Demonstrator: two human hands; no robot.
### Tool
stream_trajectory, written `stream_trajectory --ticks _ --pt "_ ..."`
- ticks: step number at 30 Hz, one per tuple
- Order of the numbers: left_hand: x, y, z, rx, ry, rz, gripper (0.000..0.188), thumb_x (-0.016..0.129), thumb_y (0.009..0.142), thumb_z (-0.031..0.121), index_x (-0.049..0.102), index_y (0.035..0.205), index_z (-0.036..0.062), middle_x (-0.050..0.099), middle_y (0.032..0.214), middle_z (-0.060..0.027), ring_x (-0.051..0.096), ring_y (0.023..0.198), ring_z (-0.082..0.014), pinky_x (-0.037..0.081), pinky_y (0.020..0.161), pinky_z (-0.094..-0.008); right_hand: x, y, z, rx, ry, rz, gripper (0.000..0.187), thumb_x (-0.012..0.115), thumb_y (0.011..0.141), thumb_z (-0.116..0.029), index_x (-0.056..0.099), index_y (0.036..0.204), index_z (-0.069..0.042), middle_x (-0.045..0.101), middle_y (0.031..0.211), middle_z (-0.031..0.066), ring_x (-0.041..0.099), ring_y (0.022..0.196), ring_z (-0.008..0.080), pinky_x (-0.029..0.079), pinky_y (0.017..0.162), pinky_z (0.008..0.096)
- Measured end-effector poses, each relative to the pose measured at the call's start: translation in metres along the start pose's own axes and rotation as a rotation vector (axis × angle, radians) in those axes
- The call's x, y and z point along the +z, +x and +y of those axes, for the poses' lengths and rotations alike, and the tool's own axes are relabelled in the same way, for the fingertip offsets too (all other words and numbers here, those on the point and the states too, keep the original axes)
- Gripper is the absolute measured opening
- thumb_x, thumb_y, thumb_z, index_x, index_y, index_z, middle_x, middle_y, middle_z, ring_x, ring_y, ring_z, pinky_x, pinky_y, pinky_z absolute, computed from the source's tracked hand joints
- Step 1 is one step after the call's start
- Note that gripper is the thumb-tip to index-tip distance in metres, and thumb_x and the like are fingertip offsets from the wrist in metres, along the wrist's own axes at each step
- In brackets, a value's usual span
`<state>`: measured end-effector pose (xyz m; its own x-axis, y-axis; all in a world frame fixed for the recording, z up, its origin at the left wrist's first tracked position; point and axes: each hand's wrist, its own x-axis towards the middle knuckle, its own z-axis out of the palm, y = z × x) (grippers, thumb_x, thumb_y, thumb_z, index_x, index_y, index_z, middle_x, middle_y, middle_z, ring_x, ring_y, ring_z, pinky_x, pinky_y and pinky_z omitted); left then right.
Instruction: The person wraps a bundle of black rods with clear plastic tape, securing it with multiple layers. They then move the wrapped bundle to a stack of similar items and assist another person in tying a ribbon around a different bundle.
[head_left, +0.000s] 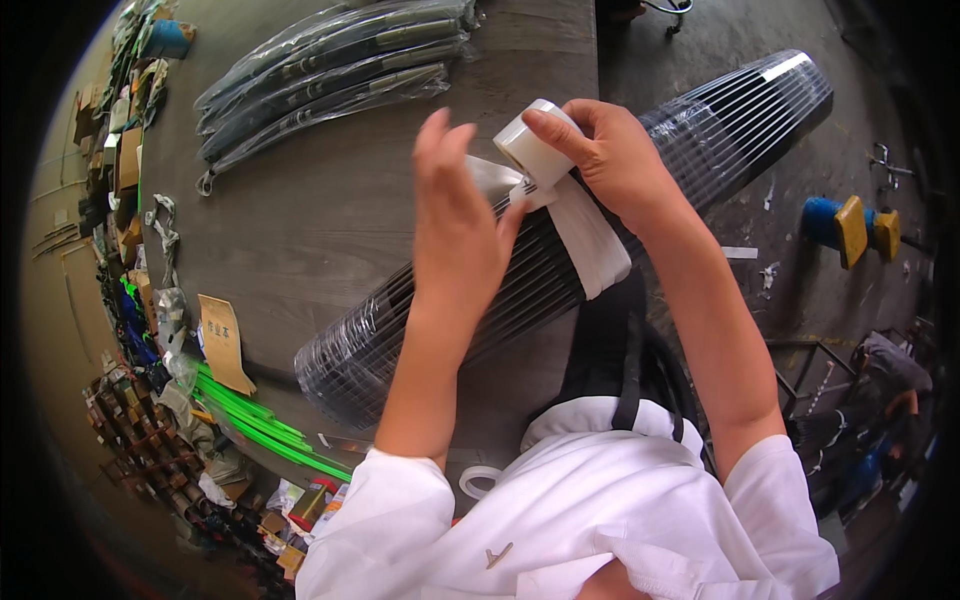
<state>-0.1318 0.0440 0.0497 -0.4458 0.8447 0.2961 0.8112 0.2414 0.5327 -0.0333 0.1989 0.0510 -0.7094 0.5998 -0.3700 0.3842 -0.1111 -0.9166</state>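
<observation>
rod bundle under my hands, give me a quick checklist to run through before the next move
1. White tape roll in hand: ok, the right hand grips it.
2. White band on the rod bundle: ok, it lies across the rods.
3. Left hand off the tape: cannot tell, it is blurred and its thumb is close to the roll.
4. Clear film at the bundle's lower-left end: ok, it is wrapped around the rods.
5. Whole bundle over the table: not ok, its upper-right end juts past the edge.
</observation>
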Motion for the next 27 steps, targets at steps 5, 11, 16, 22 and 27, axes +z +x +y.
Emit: stream_trajectory --ticks 5,11,16,22,27 --pt "-0.029 -0.080 0.066 -0.253 0.411 -0.495 0.141 0.088 0.044 0.055 0.014 0.153 0.0051 0.012 0.156 -0.0292 0.013 0.145 -0.0459 0.014 0.110 -0.0686 0.009 -0.008 0.001 -0.116 0.237 0.120 0.051 0.064 0.091 -0.046 0.069 0.090 0.006 0.066 0.091 0.0130 0.062 0.085 0.0195 0.049 0.076 0.0311" --pt "-0.013 -0.086 0.052 -0.167 0.537 -0.311 0.117 0.091 0.048 0.039 0.034 0.146 0.0107 0.032 0.145 -0.0248 0.033 0.135 -0.0407 0.026 0.107 -0.0639 0.025 -0.067 0.014 -0.259 -0.117 0.356 0.037 0.066 0.086 -0.035 0.069 0.088 0.002 0.054 0.117 0.0134 0.045 0.112 0.0283 0.038 0.096 0.0369" --pt "-0.014 -0.085 0.040 -0.073 0.533 -0.299 0.121 0.090 0.048 0.043 0.031 0.147 0.0085 0.037 0.140 -0.0250 0.037 0.131 -0.0420 0.032 0.102 -0.0637 0.025 -0.139 0.035 -0.126 0.031 0.377 0.034 0.066 0.085 -0.032 0.068 0.087 0.002 0.051 0.113 0.0099 0.044 0.109 0.0257 0.037 0.095 0.0352" --pt "-0.023 -0.073 0.033 -0.004 0.510 -0.355 0.120 0.090 0.050 0.043 0.030 0.147 0.0064 0.041 0.136 -0.0261 0.043 0.125 -0.0422 0.037 0.097 -0.0549 0.003 -0.178 0.083 -0.044 0.265 0.283 0.030 0.069 0.083 -0.025 0.058 0.081 0.003 0.057 0.095 0.0059 0.051 0.081 0.0107 0.043 0.074 0.0251" --pt "-0.028 -0.067 0.026 0.008 0.488 -0.380 0.119 0.090 0.050 0.043 0.031 0.146 0.0053 0.044 0.134 -0.0255 0.045 0.123 -0.0419 0.038 0.100 -0.0520 0.000 -0.190 0.099 -0.047 0.194 0.200 0.033 0.072 0.077 -0.022 0.050 0.079 0.003 0.054 0.090 0.0052 0.047 0.079 0.0126 0.042 0.073 0.0253"
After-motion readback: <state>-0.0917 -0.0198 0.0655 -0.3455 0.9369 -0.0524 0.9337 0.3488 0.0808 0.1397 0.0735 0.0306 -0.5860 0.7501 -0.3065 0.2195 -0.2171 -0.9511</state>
